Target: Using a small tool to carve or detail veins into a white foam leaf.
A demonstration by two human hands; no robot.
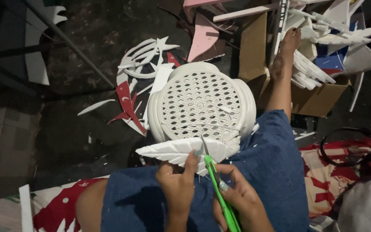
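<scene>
Head view looks down on a seated person's lap, where the left hand (pixel 177 182) pinches the near edge of a white leaf-shaped foam piece (pixel 181 151), fingers closed on it from below with the index finger laid up over its surface. That foam piece lies across the near rim of a white plastic stool (pixel 200 103) with a lattice seat, reaching out to the left beyond the grip. Just right of it, the right hand (pixel 239 199) is wrapped tight around a green craft knife (pixel 220 193), whose thin blade tip touches the foam's upper edge. Beyond the stool, white and red foam scraps (pixel 140 71) litter the dark floor, and a cardboard box (pixel 318 96) holds more white cut-outs
</scene>
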